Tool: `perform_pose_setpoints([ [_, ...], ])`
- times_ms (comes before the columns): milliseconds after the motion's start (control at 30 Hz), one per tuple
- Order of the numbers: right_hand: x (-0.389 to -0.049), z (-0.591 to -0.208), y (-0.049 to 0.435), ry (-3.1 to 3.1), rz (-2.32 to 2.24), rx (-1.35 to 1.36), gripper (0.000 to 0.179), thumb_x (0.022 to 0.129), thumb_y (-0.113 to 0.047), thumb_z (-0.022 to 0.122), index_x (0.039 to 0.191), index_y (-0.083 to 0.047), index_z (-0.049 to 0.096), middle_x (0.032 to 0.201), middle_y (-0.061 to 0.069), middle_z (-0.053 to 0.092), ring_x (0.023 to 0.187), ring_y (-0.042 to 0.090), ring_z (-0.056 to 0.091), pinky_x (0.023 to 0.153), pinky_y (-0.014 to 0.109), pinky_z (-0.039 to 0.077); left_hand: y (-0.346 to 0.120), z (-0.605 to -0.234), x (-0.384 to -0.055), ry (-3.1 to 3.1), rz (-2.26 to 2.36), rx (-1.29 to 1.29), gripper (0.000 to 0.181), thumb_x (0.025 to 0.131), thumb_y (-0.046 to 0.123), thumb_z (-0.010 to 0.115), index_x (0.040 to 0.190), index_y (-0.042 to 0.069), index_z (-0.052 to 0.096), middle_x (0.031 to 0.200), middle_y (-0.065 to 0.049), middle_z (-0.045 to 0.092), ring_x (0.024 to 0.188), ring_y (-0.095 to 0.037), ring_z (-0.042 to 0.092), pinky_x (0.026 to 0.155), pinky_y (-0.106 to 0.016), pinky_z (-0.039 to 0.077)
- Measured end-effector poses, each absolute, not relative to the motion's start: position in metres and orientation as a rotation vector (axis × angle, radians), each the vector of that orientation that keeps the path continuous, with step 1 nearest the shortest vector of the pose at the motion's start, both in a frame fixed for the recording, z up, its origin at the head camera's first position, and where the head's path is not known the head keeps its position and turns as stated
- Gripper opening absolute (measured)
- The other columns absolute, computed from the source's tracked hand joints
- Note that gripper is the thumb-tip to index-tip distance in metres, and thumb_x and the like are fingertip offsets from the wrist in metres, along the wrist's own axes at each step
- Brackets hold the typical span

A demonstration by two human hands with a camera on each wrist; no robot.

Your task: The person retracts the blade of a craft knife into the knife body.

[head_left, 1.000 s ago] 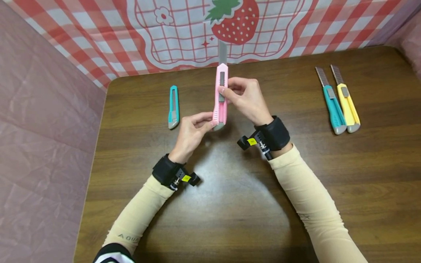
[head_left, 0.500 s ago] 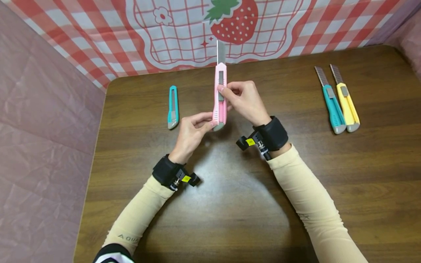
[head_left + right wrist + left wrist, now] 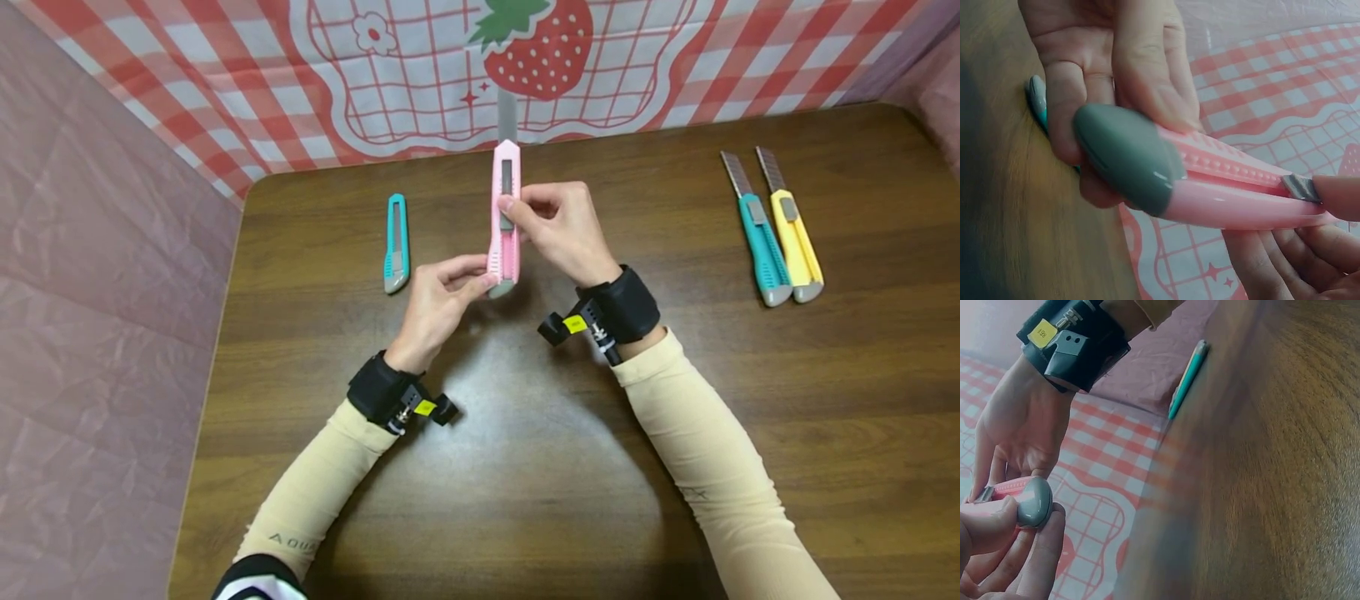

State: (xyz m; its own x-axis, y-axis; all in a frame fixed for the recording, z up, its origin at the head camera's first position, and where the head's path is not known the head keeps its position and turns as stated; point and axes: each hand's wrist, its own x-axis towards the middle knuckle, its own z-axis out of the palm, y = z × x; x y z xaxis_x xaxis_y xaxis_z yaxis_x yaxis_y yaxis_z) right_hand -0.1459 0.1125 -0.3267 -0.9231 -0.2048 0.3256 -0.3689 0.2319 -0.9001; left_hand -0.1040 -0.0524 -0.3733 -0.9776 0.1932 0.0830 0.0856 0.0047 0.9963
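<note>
Hands (image 3: pixel 437 307) (image 3: pixel 566 227), two, pinch one pink cutter (image 3: pixel 509 247); two teal cutters (image 3: pixel 397 246) (image 3: pixel 763 243), one yellow cutter (image 3: pixel 796 243) lie aside.

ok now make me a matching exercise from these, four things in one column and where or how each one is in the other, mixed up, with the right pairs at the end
Column one
1. yellow cutter
2. right hand
3. pink cutter
4. turquoise cutter on the left

Column two
A. held up, blade out
B. lying down, no blade sticking out
C. lying beside a teal cutter
D. thumb on the grey slider

Pairs: 1-C, 2-D, 3-A, 4-B
</note>
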Motion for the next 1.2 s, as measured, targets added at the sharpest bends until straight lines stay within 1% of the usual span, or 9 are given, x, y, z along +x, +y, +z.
perform_pose_setpoints([
  [67, -0.143, -0.323, 0.111, -2.350, 1.791, 0.566, 0.014, 0.086, -0.003, 0.063, 0.088, 0.010, 0.067, 0.077, 0.022, 0.066, 0.062, 0.024, 0.059, 0.052, 0.017, 0.049, -0.053, -0.373, -0.104, 2.174, 2.154, 0.300, 0.022, 0.085, -0.005, 0.062, 0.106, -0.011, 0.062, 0.097, -0.028, 0.065, 0.083, -0.025, 0.064, 0.077, -0.045, 0.055],
  [200, -0.140, -0.322, 0.108, -2.333, 1.798, 0.577, 0.014, 0.085, -0.001, 0.064, 0.091, 0.010, 0.067, 0.080, 0.023, 0.066, 0.065, 0.025, 0.060, 0.054, 0.017, 0.051, -0.054, -0.374, -0.106, 2.191, 2.189, 0.295, 0.022, 0.084, -0.005, 0.063, 0.105, -0.012, 0.062, 0.097, -0.028, 0.065, 0.081, -0.024, 0.064, 0.071, -0.030, 0.057],
  [300, -0.141, -0.323, 0.106, -2.325, 1.794, 0.571, 0.014, 0.085, -0.002, 0.063, 0.092, 0.010, 0.066, 0.080, 0.022, 0.066, 0.066, 0.025, 0.061, 0.054, 0.018, 0.052, -0.055, -0.375, -0.107, 2.199, 2.194, 0.290, 0.023, 0.083, -0.004, 0.064, 0.105, -0.011, 0.063, 0.097, -0.027, 0.066, 0.081, -0.022, 0.064, 0.070, -0.026, 0.057],
  [400, -0.141, -0.322, 0.106, -2.336, 1.808, 0.562, 0.014, 0.086, -0.002, 0.063, 0.093, 0.011, 0.064, 0.081, 0.022, 0.065, 0.068, 0.025, 0.062, 0.055, 0.019, 0.054, -0.056, -0.374, -0.107, 2.192, 2.195, 0.291, 0.023, 0.083, -0.003, 0.065, 0.105, -0.011, 0.063, 0.097, -0.026, 0.066, 0.082, -0.023, 0.064, 0.070, -0.027, 0.057],
  [633, -0.144, -0.326, 0.107, -2.337, 1.862, 0.562, 0.016, 0.087, -0.005, 0.062, 0.095, 0.010, 0.064, 0.083, 0.021, 0.065, 0.070, 0.024, 0.063, 0.058, 0.030, 0.058, -0.055, -0.373, -0.107, 2.181, 2.215, 0.304, 0.023, 0.084, -0.004, 0.064, 0.105, -0.011, 0.063, 0.098, -0.026, 0.066, 0.083, -0.023, 0.064, 0.074, -0.036, 0.057],
  [867, -0.158, -0.347, 0.113, -2.418, 1.819, 0.552, 0.021, 0.089, -0.020, 0.063, 0.087, 0.001, 0.067, 0.074, 0.012, 0.066, 0.058, 0.020, 0.061, 0.049, 0.022, 0.054, -0.055, -0.373, -0.106, 2.200, 2.202, 0.297, 0.023, 0.084, -0.003, 0.064, 0.106, -0.010, 0.063, 0.098, -0.026, 0.066, 0.084, -0.024, 0.064, 0.078, -0.047, 0.055],
  [967, -0.160, -0.350, 0.114, -2.423, 1.801, 0.568, 0.023, 0.089, -0.022, 0.063, 0.086, 0.000, 0.067, 0.072, 0.011, 0.066, 0.057, 0.021, 0.061, 0.048, 0.024, 0.053, -0.056, -0.373, -0.106, 2.205, 2.196, 0.300, 0.023, 0.084, -0.003, 0.064, 0.106, -0.010, 0.063, 0.098, -0.026, 0.066, 0.084, -0.025, 0.064, 0.078, -0.046, 0.055],
  [1100, -0.160, -0.351, 0.114, -2.422, 1.767, 0.576, 0.024, 0.090, -0.023, 0.063, 0.085, 0.000, 0.068, 0.071, 0.010, 0.066, 0.057, 0.024, 0.060, 0.047, 0.024, 0.051, -0.055, -0.373, -0.106, 2.203, 2.195, 0.305, 0.024, 0.084, -0.003, 0.065, 0.106, -0.010, 0.063, 0.099, -0.026, 0.066, 0.083, -0.023, 0.064, 0.076, -0.038, 0.057],
  [1200, -0.156, -0.346, 0.114, -2.427, 1.754, 0.562, 0.024, 0.090, -0.021, 0.062, 0.084, 0.000, 0.068, 0.070, 0.010, 0.065, 0.057, 0.026, 0.059, 0.046, 0.024, 0.050, -0.055, -0.373, -0.106, 2.193, 2.190, 0.305, 0.024, 0.084, -0.002, 0.065, 0.106, -0.010, 0.063, 0.098, -0.026, 0.066, 0.082, -0.022, 0.064, 0.076, -0.039, 0.057],
])
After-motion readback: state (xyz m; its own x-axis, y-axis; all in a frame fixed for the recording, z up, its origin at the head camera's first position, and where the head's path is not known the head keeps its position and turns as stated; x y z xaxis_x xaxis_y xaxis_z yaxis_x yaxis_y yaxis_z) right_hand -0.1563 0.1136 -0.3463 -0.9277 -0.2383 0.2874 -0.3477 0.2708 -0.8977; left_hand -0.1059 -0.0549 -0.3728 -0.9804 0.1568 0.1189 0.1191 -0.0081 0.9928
